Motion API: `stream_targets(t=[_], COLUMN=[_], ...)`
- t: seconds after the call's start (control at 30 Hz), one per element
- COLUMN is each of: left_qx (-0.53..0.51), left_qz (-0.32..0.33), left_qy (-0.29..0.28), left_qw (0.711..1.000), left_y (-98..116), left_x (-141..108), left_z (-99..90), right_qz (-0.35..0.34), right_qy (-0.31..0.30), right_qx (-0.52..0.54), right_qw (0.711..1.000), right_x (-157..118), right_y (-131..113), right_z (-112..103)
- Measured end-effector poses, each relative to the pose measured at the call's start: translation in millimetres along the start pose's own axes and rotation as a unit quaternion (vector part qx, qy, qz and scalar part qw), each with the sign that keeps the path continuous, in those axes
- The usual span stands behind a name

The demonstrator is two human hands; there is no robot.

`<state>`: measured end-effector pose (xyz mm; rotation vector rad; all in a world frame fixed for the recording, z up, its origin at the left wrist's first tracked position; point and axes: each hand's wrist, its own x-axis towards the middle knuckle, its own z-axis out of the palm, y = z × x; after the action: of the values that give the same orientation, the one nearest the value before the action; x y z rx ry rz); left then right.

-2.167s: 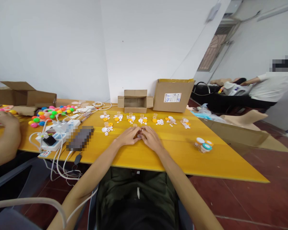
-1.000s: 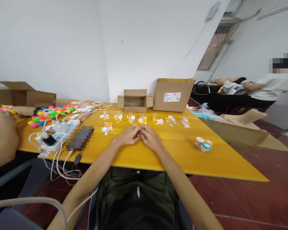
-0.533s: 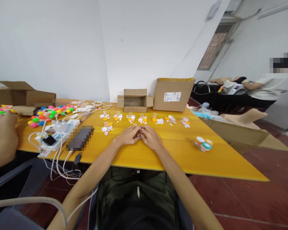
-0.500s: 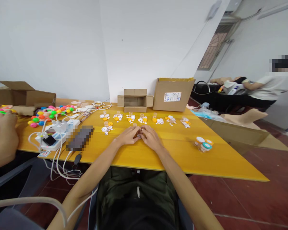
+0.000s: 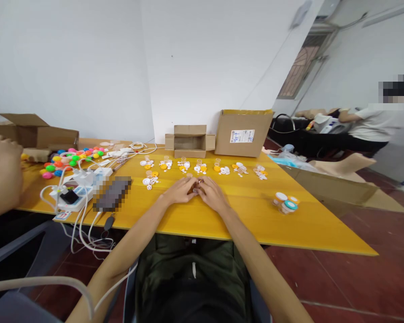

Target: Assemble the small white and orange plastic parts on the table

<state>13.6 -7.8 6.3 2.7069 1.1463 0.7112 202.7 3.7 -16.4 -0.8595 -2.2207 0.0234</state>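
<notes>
My left hand (image 5: 182, 190) and my right hand (image 5: 211, 193) meet over the middle of the table, fingers curled inward and fingertips together. Between them is a small object, mostly hidden by the fingers, that I cannot make out. Beyond my hands, small groups of parts stand in a row: clear plastic cups (image 5: 199, 162), yellow round pieces (image 5: 217, 168) and white perforated discs (image 5: 225, 170). A nearer group with white discs (image 5: 150, 183) lies to the left of my left hand. To the right of my right hand stand clear jars with white, orange and teal lids (image 5: 290, 205).
An open cardboard box (image 5: 190, 142) and a larger labelled carton (image 5: 243, 134) stand against the wall. At left are a blurred phone (image 5: 112, 194), a power strip (image 5: 79, 197) with cables, coloured balls (image 5: 74, 158) and another person's arm (image 5: 5, 175). Someone sits at far right.
My hands stay in nearly the same place, still together. At the left, the other person's hand has risen towards the open box.
</notes>
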Motion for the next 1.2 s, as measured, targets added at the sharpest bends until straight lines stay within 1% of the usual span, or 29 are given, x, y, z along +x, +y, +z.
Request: stream_targets(t=[0.33, 0.53, 0.8, 1.2], left_qx=[0.0, -0.013, -0.01, -0.009], left_qz=[-0.002, -0.003, -0.005, -0.008], left_qy=[-0.01, -0.009, -0.009, -0.01], left_qw=[1.0, 1.0, 1.0, 1.0], left_y=[-1.5, 0.0, 0.8, 1.0], left_x=[0.2, -0.2, 0.2, 0.1], left_z=[0.8, 0.4, -0.5, -0.6], right_qz=[0.013, 0.028, 0.027, 0.019], right_qy=[-0.005, 0.004, -0.012, -0.014], right_qx=[-0.004, 0.007, 0.015, 0.001], right_qw=[1.0, 1.0, 0.999, 1.0], right_x=[0.9, 1.6, 1.3, 0.3], right_y=[-1.2, -3.9, -1.1, 1.6], right_z=[-1.5, -4.0, -2.3, 0.6])
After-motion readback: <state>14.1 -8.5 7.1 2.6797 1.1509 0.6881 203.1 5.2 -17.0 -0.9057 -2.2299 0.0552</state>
